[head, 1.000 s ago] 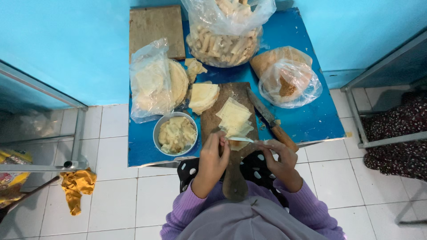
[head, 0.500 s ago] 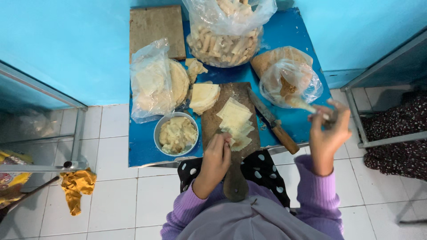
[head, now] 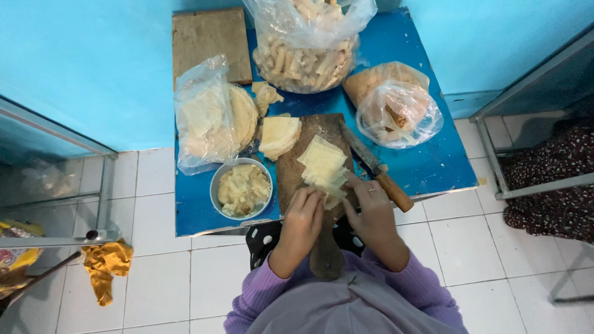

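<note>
At the near end of the wooden cutting board (head: 309,167), both hands work on a small stack of pale square wrapper sheets (head: 323,166). Fingertips of the left hand (head: 303,218) curl down together onto the lowest sheets, pinching their near edge against the board. Those of the right hand (head: 371,213) are bent the same way, pressing and pinching the right side of the same sheets — a ring shows on one finger. The two hands lie just beside each other, almost touching, with the sheets between them.

Outward from the hands, the stack fans up the board toward its far end. A knife (head: 375,167) with a brown wooden handle lies diagonally just right of the board, its handle near the right hand. Left of the board stands a round metal bowl (head: 241,188) of pale filling, and beyond it a pile of round wrappers (head: 279,135). Farther left is a clear bag of flat wrappers (head: 207,120) leaning on a stack of the same.

At the far edge of the blue table (head: 433,158) sits a large plastic bag of rolled pieces (head: 306,46), with a second wooden board (head: 203,38) to its left and another clear bag (head: 396,108) to its right. Purple sleeves (head: 260,291) cover both forearms — a yellow cloth (head: 105,263) lies on the white tiled floor (head: 154,291) to the left.
</note>
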A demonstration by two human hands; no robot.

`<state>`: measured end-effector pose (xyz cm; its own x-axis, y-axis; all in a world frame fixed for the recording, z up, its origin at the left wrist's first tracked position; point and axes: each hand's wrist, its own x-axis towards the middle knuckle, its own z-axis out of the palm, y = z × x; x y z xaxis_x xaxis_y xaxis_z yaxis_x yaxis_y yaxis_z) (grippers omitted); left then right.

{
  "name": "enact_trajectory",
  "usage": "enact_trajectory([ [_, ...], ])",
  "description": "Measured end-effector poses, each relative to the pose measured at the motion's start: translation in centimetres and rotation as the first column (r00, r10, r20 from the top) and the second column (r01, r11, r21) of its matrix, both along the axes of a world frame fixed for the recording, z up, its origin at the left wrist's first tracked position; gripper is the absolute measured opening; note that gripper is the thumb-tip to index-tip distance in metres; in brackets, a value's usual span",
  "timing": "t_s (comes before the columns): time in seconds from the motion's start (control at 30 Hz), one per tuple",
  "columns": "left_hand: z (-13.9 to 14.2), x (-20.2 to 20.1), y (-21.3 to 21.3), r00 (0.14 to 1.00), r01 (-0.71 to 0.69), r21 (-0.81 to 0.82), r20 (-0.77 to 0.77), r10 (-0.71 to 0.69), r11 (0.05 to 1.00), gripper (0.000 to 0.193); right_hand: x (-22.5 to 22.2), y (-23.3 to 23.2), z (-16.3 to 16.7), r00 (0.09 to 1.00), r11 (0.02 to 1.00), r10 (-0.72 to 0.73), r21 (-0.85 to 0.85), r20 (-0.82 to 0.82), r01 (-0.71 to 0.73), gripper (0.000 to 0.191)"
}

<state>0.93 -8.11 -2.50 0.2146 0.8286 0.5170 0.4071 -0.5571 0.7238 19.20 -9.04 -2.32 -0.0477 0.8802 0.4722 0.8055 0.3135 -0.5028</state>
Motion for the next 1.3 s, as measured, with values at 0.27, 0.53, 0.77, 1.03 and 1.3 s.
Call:
enact_trajectory([
  [0.27,0.0,-0.4,-0.1,0.998,0.049,0.005,-0.027,-0.049,0.999,0.029,-0.7,0.4,-0.4,0.981,0.996,0.017,-0.078,-0.195,-0.033,0.053],
  [0.53,0.4,-0.6,-0.2,0.998,0.056,0.015,-0.016,-0.056,0.998,0.030,-1.5,-0.2,-0.2,0.979,0.999,0.032,-0.031,-0.203,-0.039,0.065],
  [0.77,0.2,-0.5,-0.2,0.998,0.060,0.016,-0.029,-0.059,0.998,0.031,-1.9,0.0,-0.6,0.972,0.994,-0.048,-0.108,-0.230,0.024,0.064],
  [1.03,-0.6,-0.3,0.0,0.998,0.036,-0.040,-0.046,-0.038,0.999,0.027,-2.8,-0.4,-2.1,0.985,0.994,0.109,-0.005,-0.130,-0.111,0.061],
  [1.3,0.2,-0.7,-0.2,0.997,0.054,0.018,-0.050,-0.053,0.998,0.027,-0.5,-0.8,-0.2,0.962,0.967,0.255,-0.007,-0.096,-0.257,0.061],
])
